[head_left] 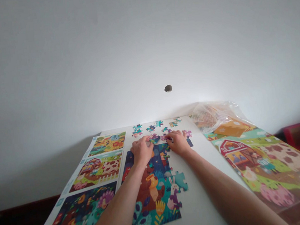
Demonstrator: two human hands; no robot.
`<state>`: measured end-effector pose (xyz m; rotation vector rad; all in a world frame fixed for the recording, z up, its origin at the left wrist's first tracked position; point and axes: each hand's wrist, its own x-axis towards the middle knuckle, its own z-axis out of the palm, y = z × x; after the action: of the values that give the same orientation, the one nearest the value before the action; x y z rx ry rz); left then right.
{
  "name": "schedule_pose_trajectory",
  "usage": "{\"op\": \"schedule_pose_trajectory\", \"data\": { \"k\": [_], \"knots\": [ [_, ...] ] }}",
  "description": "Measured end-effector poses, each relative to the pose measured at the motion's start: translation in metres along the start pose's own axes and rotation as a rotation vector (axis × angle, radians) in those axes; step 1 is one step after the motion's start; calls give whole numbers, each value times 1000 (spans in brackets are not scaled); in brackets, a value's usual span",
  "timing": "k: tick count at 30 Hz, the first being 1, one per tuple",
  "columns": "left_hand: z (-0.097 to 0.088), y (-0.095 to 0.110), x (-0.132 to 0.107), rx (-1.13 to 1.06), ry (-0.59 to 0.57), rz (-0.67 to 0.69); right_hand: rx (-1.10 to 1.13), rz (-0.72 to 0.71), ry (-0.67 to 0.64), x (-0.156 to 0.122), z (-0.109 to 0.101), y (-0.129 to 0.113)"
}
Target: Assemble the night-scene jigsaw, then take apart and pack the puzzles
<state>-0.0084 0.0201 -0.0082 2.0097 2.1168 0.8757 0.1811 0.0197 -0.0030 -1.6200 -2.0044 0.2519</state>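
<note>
A partly joined jigsaw puzzle (154,189) with a dark blue forest scene, a brown animal and a white rabbit lies on the white table. Its right side has a ragged, open edge. At its far edge my left hand (142,151) is closed, thumb and fingertips on a small puzzle piece (154,139). Opposite it, my right hand (178,143) has its fingers curled in a pinch at a pinkish piece (163,138), partly hidden by the fingertips. Loose puzzle pieces (137,130) lie scattered beyond both hands, and a few (188,134) sit beside the right hand.
Along the left lies a reference sheet (96,171) with three pictures. To the right is a large farm picture (265,165), with a clear plastic bag (218,113) and an orange box (230,128) at its far end. A wall (134,57) with a hole stands behind the table.
</note>
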Motion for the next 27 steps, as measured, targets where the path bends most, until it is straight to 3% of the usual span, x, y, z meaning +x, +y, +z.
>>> {"op": "schedule_pose_trajectory", "data": {
  "k": [3,8,12,21,24,27],
  "knots": [
    [-2,2,-1,-104,28,15,58,-8,3,0,1,-2],
    [0,5,-2,-297,55,197,140,-83,-17,-1,5,-3],
    [2,5,-2,-358,25,273,172,-113,16,0,5,-2],
    [5,4,-3,-377,-93,349,486,-217,127,1,4,-1],
    [5,3,-3,-407,-32,330,461,-181,198,3,5,2],
    [4,1,0,-449,115,207,350,-30,317,5,5,8]
  ]
}}
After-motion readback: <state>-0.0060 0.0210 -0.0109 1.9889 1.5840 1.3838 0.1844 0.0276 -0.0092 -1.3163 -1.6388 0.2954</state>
